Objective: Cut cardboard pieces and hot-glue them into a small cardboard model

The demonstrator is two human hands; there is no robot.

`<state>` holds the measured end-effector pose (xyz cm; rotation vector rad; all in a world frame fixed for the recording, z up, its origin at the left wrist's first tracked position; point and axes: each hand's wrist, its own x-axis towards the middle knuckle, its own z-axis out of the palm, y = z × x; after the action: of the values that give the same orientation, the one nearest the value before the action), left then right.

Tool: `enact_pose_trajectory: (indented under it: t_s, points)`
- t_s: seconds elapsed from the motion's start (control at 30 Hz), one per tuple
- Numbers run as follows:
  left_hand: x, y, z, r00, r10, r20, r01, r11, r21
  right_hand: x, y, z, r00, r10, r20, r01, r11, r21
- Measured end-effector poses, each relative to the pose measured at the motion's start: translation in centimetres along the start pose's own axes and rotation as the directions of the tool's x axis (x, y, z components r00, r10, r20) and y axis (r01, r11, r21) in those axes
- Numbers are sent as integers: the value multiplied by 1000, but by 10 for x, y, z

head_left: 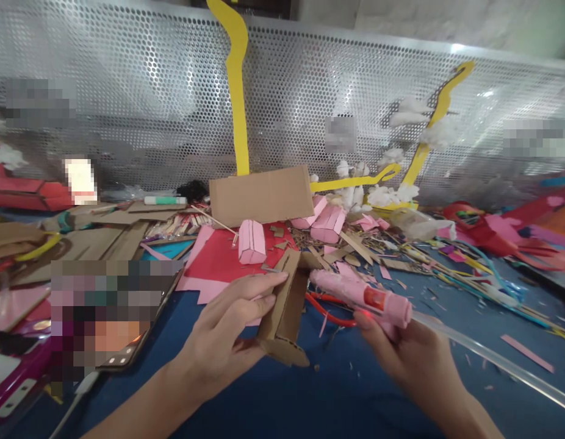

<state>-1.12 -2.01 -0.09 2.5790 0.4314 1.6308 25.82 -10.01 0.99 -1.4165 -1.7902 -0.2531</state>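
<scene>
Blue table (341,396); perforated metal panel (149,134), far. Pink paper block (252,242) beyond folded cardboard (282,299), near centre. Left hand (227,329): fingers partly curled, gripping cardboard. Right hand (415,353): fingers wrapped round pink glue gun (344,291).

Rear: perforated silvery metal panel (172,91) stands; tall wavy yellow strip (238,116) rises above rectangular brown cardboard block (260,196). Left: white-and-green cylindrical marker (166,200) lies near flat brown cardboard pieces (97,247); white cable (85,384) by dark-framed rectangular device (131,329). Right: fluffy white cotton tufts (440,132) along slanting yellow strip (443,100)
</scene>
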Motion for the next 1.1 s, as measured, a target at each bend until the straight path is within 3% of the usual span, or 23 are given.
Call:
enact_pose_trajectory:
  t_s: [0.27, 0.43, 0.87, 1.1]
  points:
    - [-1, -1, 2, 999, -11, -31, 11, 1000, -1, -1, 2, -2, 999, 31, 34, -30, 999, -36]
    - [-2, -1, 2, 999, -29, -30, 29, 1000, -9, -1, 2, -2, 1000, -6, -16, 5, 999, -51]
    - [-4, -1, 1, 998, -43, -41, 43, 999, 13, -4, 2, -4, 998, 65, 18, -65, 998, -28]
    - [-4, -1, 1, 997, -78, -10, 77, 996, -42, -3, 2, -2, 1000, -16, -12, 16, 1000, 2]
